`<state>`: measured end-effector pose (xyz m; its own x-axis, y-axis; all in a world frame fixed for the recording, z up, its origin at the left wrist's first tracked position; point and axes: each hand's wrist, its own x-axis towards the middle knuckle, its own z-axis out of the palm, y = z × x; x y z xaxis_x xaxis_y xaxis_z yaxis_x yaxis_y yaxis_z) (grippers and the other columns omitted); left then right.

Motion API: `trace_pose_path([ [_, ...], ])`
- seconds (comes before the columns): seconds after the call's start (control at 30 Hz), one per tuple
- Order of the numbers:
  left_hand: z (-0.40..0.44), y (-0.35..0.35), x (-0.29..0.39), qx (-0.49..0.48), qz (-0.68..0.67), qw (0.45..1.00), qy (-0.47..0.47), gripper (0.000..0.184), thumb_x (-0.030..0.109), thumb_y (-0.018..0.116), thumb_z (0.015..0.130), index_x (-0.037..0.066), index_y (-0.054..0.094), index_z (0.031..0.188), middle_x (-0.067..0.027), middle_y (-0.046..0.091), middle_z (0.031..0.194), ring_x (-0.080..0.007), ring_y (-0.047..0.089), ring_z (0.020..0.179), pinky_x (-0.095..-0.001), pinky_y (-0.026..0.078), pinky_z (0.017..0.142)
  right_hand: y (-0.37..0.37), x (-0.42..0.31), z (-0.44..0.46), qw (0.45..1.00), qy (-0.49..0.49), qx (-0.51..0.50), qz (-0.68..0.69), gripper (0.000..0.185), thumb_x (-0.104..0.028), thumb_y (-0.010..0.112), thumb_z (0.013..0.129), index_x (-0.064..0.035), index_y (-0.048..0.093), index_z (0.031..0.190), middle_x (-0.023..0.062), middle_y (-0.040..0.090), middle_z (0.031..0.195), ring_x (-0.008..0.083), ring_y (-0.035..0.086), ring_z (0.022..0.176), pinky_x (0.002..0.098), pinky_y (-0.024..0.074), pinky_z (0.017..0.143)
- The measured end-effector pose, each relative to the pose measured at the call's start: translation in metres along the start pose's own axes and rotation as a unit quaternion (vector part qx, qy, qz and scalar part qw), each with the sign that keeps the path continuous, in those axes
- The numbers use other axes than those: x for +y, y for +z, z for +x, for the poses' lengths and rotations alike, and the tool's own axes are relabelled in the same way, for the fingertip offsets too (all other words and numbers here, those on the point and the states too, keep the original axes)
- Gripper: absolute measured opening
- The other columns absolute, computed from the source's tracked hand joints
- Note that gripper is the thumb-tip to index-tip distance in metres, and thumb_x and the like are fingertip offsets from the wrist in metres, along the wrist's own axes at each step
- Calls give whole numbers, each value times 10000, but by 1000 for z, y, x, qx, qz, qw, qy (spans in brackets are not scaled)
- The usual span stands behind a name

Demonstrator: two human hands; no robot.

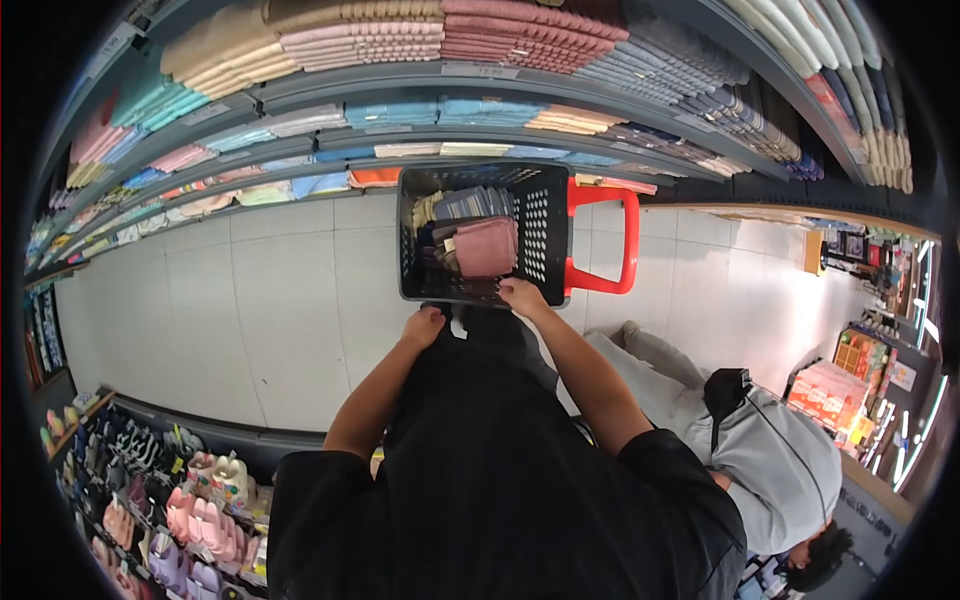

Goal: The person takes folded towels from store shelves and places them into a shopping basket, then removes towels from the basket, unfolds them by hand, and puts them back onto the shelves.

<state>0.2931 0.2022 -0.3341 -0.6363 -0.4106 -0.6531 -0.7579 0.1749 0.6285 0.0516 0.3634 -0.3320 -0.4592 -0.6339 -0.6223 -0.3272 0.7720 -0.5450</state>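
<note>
A black shopping basket [548,240] with a red handle [630,240] stands in front of my body, close to the towel shelves. Inside it lie a folded pink towel [485,248], a striped grey-blue towel [470,204] and other folded cloths in yellow and dark colours. My right hand [520,296] is at the basket's near rim, its fingers curled at the edge. My left hand [425,326] is closed just below the near left corner of the basket, beside my dark clothing; what it holds, if anything, is hidden. A small white tag [459,328] shows between my hands.
Shelves of folded towels [360,40] curve across the far side. Slippers [210,525] hang on a rack at the lower left. Close on my right is a person in grey [780,460] with a black bag strap. Red packages [828,392] stand farther right.
</note>
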Motion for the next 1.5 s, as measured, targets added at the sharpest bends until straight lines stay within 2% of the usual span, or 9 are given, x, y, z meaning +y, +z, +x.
trace_pose_path([
  [0.4,-17,102,-2,59,-182,976,-102,354,269,588,872,17,607,1120,-164,684,1061,-296,656,1007,-375,506,873,30,58,55,991,-33,-94,-90,343,-232,613,809,-56,648,1102,187,675,998,336,644,979,416,496,877],
  [0.7,-31,173,15,49,-340,932,-117,333,168,609,906,-22,571,1176,-154,674,1060,-232,676,958,-308,523,840,80,62,210,942,-114,-91,-303,419,-143,570,821,-87,550,1236,172,532,1310,382,555,1144,467,467,944],
  [0.8,-28,174,26,60,-378,918,-108,330,163,601,922,-26,561,1189,-157,662,1099,-227,667,996,-300,517,868,81,43,239,944,-62,-114,-303,455,-124,501,850,-77,495,1302,152,448,1409,390,546,1168,486,444,985],
  [0.83,-26,167,32,51,-377,918,-112,327,151,588,935,-31,549,1204,-163,651,1128,-228,653,1038,-300,510,892,86,52,253,939,-60,-147,-304,470,-128,451,873,-71,460,1339,131,381,1468,379,477,1254,473,383,1057],
  [0.93,-18,164,33,63,-408,904,-111,332,150,585,937,-33,541,1211,-165,644,1147,-230,647,1054,-304,507,899,95,67,276,913,-167,-69,-365,465,-158,425,891,-92,456,1350,114,405,1449,325,419,1307,466,346,1073],
  [1.07,-11,145,36,66,-403,907,-109,289,94,560,954,-31,532,1213,-120,632,1141,-156,619,1056,-261,479,906,84,56,283,900,-108,-111,-406,393,-212,411,912,-88,551,1257,105,525,1324,265,441,1282,450,344,1046],
  [1.3,-14,137,44,75,-440,891,-89,310,107,569,943,-37,532,1215,-140,630,1147,-194,627,1061,-286,494,903,81,58,219,916,-107,-66,-381,270,-216,386,941,-111,596,1075,126,609,1208,309,547,1185,508,421,973],
  [1.37,-19,122,60,70,-411,906,-69,277,73,534,961,-41,529,1214,-101,616,1140,-153,605,1058,-263,468,919,74,67,198,933,-118,-145,-308,228,-185,429,919,-91,574,1068,155,611,1197,348,608,1081,503,477,902],
  [1.5,-27,105,76,53,-455,887,-49,319,89,550,952,-37,506,1241,-114,603,1161,-174,588,1091,-286,453,948,40,42,144,966,-76,-104,-224,228,-134,571,816,-62,541,1030,209,636,1074,388,623,987,485,505,797],
])
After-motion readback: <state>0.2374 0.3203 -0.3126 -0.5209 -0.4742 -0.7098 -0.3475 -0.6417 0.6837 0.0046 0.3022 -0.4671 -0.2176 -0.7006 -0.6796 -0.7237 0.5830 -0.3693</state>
